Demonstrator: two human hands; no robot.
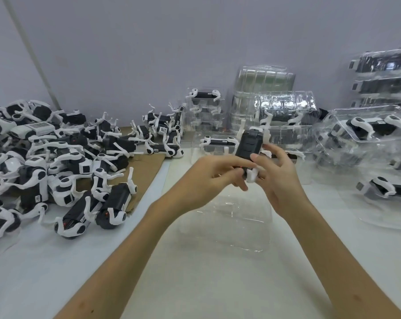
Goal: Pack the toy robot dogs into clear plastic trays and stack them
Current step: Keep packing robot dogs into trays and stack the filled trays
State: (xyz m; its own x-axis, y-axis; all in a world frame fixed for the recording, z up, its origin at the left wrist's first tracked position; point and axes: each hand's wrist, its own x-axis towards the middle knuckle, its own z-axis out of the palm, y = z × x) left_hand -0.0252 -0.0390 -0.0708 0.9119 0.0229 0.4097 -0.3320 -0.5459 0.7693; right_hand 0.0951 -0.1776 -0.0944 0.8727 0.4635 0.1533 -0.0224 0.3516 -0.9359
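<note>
A black-and-white toy robot dog (249, 146) is held in the air above the table's middle, its body pointing away from me. My left hand (214, 174) grips its near end from the left, and my right hand (275, 173) pinches its white leg from the right. Under my hands an empty clear plastic tray (236, 222) lies on the white table. A big heap of loose robot dogs (56, 162) covers the left side.
Packed clear trays stand stacked at the right (365, 143) and the far right (383, 74). A tall stack of empty trays (261, 88) stands against the back wall, with packed trays (204, 107) beside it. Brown cardboard (144, 171) lies under the heap.
</note>
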